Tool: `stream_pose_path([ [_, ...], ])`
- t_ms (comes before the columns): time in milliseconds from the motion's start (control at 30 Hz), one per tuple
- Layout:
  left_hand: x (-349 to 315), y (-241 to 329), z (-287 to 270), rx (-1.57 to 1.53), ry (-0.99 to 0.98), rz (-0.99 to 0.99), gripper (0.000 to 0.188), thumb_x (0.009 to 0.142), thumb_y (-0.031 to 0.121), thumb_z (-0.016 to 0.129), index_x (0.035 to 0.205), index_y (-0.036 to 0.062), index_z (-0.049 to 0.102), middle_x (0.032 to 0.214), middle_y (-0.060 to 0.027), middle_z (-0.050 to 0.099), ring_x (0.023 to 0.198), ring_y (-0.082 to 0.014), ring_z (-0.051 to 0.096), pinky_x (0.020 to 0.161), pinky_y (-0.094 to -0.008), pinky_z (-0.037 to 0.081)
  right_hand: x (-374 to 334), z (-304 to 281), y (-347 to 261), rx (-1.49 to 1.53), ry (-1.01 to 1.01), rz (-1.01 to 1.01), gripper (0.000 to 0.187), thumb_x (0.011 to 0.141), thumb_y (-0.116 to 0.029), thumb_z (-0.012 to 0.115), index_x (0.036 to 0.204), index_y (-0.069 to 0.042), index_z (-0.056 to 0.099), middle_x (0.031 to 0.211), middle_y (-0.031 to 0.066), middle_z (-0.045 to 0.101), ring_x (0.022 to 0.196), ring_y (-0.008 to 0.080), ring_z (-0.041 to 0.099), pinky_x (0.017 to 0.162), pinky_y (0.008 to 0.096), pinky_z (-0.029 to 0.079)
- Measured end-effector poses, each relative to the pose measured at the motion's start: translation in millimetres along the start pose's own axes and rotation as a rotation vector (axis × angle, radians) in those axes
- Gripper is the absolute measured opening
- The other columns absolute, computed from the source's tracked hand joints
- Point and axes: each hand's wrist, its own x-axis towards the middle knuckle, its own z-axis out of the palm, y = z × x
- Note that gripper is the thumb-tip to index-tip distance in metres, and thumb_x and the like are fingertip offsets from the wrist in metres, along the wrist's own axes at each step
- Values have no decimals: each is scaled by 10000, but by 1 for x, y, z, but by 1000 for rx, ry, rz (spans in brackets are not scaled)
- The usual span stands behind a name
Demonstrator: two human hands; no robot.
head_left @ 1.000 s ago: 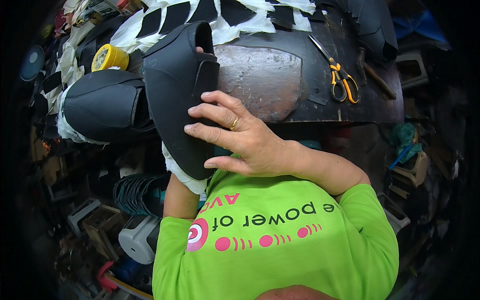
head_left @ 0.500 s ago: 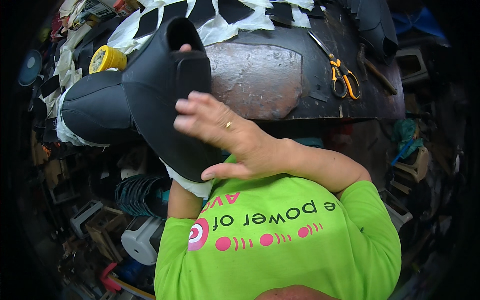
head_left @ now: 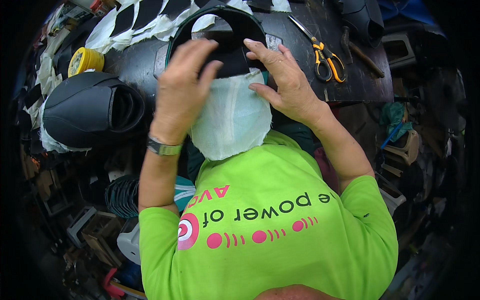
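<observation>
Beside bare tabletop (head_left: pixel 300 52), left hand (head_left: pixel 179 90) and right hand (head_left: pixel 287 82), fingers parted, stand at edges of the black piece (head_left: pixel 234 61), grip unclear.

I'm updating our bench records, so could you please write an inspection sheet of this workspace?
Surface: dark tabletop; a grey slab lies mostly hidden beneath the work.
Job's things: dark curved piece, with a pale cloth section reaching toward the green shirt.
Clutter: yellow tub and black rounded piece left; orange-and-black scissors and hammer right.
Left hand: blurred, beside the dark curved piece; contact unclear.
Right hand: fingers spread, thumb at the cloth section's upper right edge.
Cables: nothing seen.
Surroundings: grey stool and stacked dark pieces lower left; beige stool right.
</observation>
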Motion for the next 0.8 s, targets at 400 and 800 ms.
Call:
stream_pose_path([
  [400, -13, -10, -34, 193, -303, -208, 457, 858, 105, 795, 1300, 77, 682, 1373, -110, 608, 1066, -276, 697, 960, -347, 559, -2, -4, 8, -32, -16, 110, 506, 879, -17, 720, 1369, -94, 618, 1310, 150, 668, 1145, 316, 687, 992, 386, 553],
  [800, -6, 24, -36, 196, -210, -13, 401, 815, -1, 743, 1209, 29, 673, 1105, -129, 641, 982, -301, 680, 855, -397, 563, 5, -6, 12, -192, -104, 31, 260, 862, 53, 682, 1080, -78, 739, 1180, 142, 678, 1112, 325, 674, 921, 372, 563],
])
